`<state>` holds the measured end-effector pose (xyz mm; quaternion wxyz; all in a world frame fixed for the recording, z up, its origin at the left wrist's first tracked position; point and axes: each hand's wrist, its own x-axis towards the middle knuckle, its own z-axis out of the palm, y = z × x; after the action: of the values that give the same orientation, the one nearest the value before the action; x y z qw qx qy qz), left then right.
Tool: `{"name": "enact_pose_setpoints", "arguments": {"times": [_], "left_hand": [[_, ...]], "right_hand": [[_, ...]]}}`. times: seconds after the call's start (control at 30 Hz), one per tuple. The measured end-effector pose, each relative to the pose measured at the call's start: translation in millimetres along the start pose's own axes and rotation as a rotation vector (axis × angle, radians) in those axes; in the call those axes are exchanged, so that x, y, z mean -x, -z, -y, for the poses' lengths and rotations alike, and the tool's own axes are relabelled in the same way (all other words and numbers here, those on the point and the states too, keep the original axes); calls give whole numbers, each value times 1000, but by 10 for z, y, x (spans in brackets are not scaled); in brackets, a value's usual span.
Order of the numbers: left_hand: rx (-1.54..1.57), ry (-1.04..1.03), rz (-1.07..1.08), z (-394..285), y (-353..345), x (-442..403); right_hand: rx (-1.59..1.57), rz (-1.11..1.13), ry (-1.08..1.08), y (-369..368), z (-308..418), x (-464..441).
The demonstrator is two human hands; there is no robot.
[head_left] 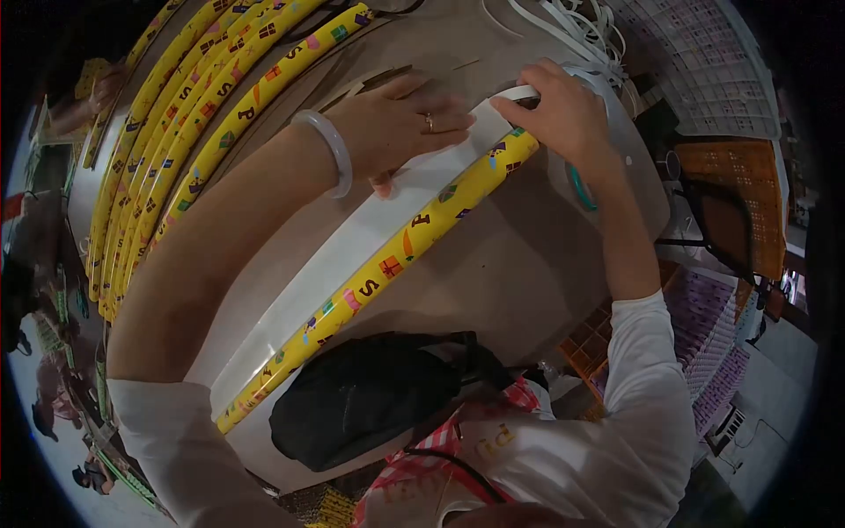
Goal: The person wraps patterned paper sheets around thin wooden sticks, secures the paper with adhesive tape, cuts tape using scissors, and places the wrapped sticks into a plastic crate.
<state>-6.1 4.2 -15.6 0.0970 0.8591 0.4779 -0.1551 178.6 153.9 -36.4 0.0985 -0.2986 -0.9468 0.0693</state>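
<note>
A yellow patterned roll (400, 251) lies diagonally over a white sheet (330, 260) on the table (519, 255). My left hand (396, 123), with a bracelet above the wrist and a ring, rests flat with spread fingers on the upper part of the white sheet. At the upper right end of the roll, my right hand (563, 110) curls its fingers round a white strip (518, 92) there. The thumb of my right hand is beside the roll's end.
Several yellow patterned rolls (255, 92) lie at the upper left. White strips (585, 35) are heaped at the top. A black bag (365, 396) sits at the near edge. Baskets (735, 198) stand at the right. Another person's hand (106, 86) shows at the far left.
</note>
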Motion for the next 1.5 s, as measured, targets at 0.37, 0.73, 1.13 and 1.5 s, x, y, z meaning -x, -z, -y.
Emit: {"name": "enact_pose_setpoints", "arguments": {"times": [0.37,0.73,1.13,1.5], "left_hand": [[-34,75,10,-33,-50,-59],[-68,117,16,-117,-32,-110],[-179,217,128,-262,95,-178],[-133,223,121,-232,49,-208]], "right_hand": [[-436,-144,-35,401,-114,641],[-87,19,-12,347,-615,1242],[-1508,697,-400,798,-956,1157],[-774,663,-23,932,-531,1060]]}}
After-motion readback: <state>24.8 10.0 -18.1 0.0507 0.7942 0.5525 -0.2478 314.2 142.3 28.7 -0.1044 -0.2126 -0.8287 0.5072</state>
